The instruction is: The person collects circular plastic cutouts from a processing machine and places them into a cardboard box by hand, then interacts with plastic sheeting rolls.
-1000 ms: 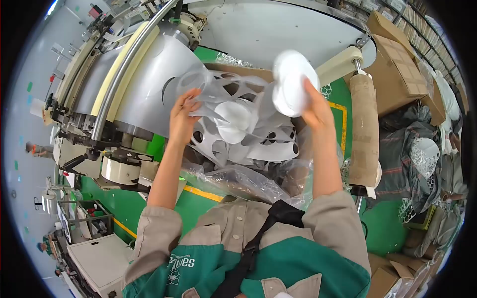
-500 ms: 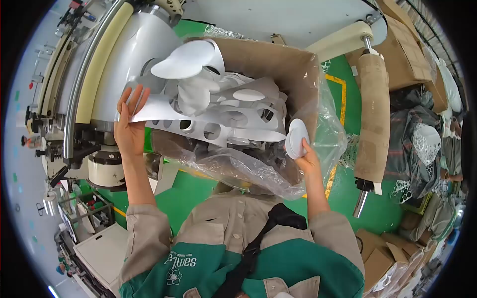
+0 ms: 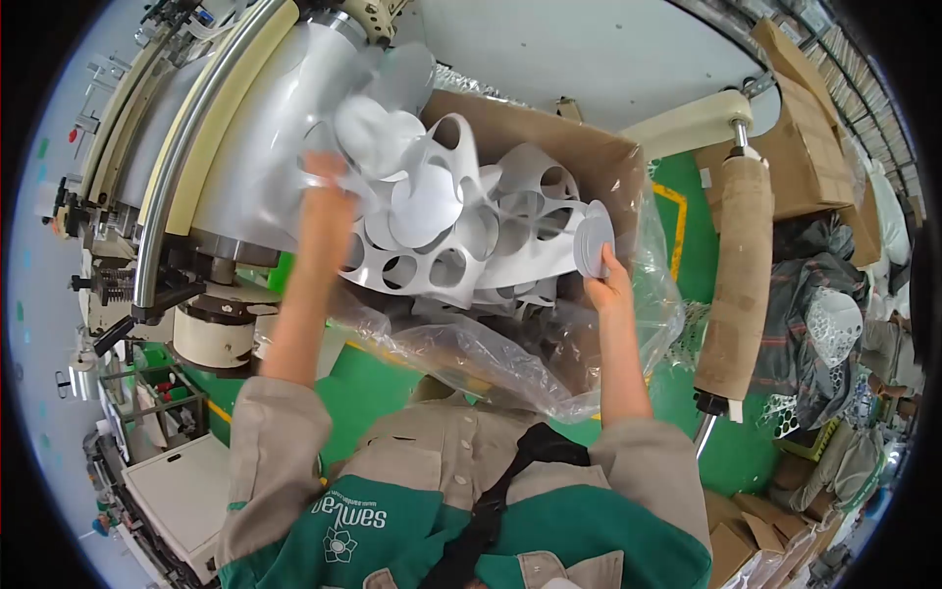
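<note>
At three o'clock of the view, near the right side of the cardboard box (image 3: 599, 147), the right hand (image 3: 612, 287) is grasping a small stack of white discs (image 3: 591, 239) by its lower edge. At ten o'clock, the left hand (image 3: 329, 187) is in front of the big grey roller (image 3: 265, 133); it is blurred, so I cannot tell whether it is gripping or released. Between both hands, around twelve o'clock, the white perforated sheet (image 3: 422, 275) lies crumpled in the box, with a loose white disc (image 3: 429, 204) among its folds. Below the sheet, transparent plastic (image 3: 461, 351) covers the near rim.
</note>
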A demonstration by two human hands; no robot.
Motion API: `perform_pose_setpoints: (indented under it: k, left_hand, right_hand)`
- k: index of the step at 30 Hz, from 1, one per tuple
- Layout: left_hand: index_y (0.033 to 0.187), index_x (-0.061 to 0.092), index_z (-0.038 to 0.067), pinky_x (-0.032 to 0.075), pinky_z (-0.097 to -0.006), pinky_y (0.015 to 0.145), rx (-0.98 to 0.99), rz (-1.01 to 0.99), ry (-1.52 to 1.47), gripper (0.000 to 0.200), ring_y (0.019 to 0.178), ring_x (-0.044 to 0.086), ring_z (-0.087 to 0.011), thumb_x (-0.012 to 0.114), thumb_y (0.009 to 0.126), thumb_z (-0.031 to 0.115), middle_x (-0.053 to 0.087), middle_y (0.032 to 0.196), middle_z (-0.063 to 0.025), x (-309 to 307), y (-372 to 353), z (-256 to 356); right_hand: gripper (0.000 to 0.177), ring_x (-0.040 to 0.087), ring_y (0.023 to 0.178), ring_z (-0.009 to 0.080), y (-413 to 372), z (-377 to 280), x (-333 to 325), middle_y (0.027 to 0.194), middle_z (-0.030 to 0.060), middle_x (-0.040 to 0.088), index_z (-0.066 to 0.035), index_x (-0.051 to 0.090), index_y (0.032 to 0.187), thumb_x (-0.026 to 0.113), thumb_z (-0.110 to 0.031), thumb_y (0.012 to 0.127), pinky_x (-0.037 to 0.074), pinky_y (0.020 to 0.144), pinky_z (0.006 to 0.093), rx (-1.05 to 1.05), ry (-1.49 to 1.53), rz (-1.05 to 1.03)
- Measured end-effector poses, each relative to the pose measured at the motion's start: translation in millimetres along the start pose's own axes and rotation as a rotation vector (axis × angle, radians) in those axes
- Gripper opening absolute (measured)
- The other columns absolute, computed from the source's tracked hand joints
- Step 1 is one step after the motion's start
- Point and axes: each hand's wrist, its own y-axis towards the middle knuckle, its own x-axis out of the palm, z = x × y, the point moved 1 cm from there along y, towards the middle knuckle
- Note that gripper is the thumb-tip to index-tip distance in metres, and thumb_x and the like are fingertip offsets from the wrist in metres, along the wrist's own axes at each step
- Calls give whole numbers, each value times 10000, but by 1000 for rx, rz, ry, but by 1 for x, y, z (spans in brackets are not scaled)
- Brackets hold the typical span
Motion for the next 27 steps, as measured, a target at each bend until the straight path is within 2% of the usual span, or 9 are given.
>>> perform_pose_setpoints:
  k: [3, 6, 8, 10, 14, 17, 20, 23, 27]
  left_hand:
    - [1341, 88, -53, 224, -363, 1021, -499, -261, -749, 752, 1279, 199, -342, 557, 832, 241, 161, 1381, -245, 88, -91, 8]
    - [1363, -67, 2, 96, -426, 1063, -9, -645, -138, 1111, 1331, 6, -327, 675, 680, 467, 60, 1412, -247, 174, -152, 3]
    - [1362, 78, -8, 111, -463, 1049, 155, -479, -184, 1001, 1317, 54, -370, 676, 680, 414, 109, 1405, -240, 187, -134, 35]
    - [1177, 422, -22, 305, -406, 951, 134, -300, -791, 588, 1177, 380, -353, 604, 744, 330, 404, 1267, -223, 196, -109, 52]
    - [980, 580, -19, 438, -338, 792, -162, -453, -444, 390, 964, 558, -288, 507, 853, 342, 601, 955, -154, 182, -57, 47]
    - [1123, 501, -18, 475, -304, 738, -339, -680, -953, 462, 889, 569, -148, 474, 884, 377, 570, 1025, -67, 134, -31, 59]
    - [1192, 474, 20, 464, -324, 810, -359, -732, -1165, 412, 981, 543, -150, 428, 916, 321, 541, 1121, -73, 96, -22, 83]
    - [1213, 453, 20, 452, -336, 847, -336, -781, -1162, 422, 1013, 531, -165, 424, 918, 320, 527, 1146, -74, 73, -28, 98]
    - [1200, 442, 24, 453, -343, 823, -436, -657, -1168, 425, 993, 540, -179, 405, 921, 342, 544, 1123, -98, 73, -38, 83]
  right_hand:
    - [335, 527, 1035, 221, -76, -7, 44, 1095, 119, 552, 4, 489, 1114, 600, -79, 809, 422, 928, 380, -79, -27, -127]
    - [385, 518, 1054, 217, -134, 3, 73, 1142, 118, 530, 11, 454, 1165, 590, -86, 819, 408, 944, 375, -85, -130, -245]
    - [380, 520, 1050, 214, -168, 18, 90, 1144, 116, 531, 11, 456, 1164, 587, -90, 822, 403, 949, 371, -73, -190, -311]
    - [370, 538, 1021, 209, -190, 25, 108, 1117, 104, 551, 14, 467, 1157, 584, -110, 828, 430, 904, 353, -41, -302, -465]
    - [329, 563, 966, 169, -191, -31, 111, 1054, 90, 575, 3, 492, 1114, 579, -159, 842, 463, 854, 332, -60, -531, -718]
    - [309, 559, 970, 174, -175, -67, 85, 1066, 84, 572, 13, 493, 1107, 564, -136, 846, 453, 864, 334, -364, -569, -663]
    - [311, 545, 985, 171, -154, -53, 68, 1076, 87, 565, 25, 492, 1106, 572, -112, 839, 430, 877, 336, -468, -666, -636]
    - [428, 516, 1000, 157, -148, -14, 87, 1125, 80, 549, 38, 489, 1161, 622, -139, 794, 374, 899, 294, -473, -854, -888]
    - [384, 525, 944, 142, -157, 20, 97, 1017, 83, 585, 47, 544, 1065, 664, -141, 752, 395, 828, 257, -878, -1360, -771]
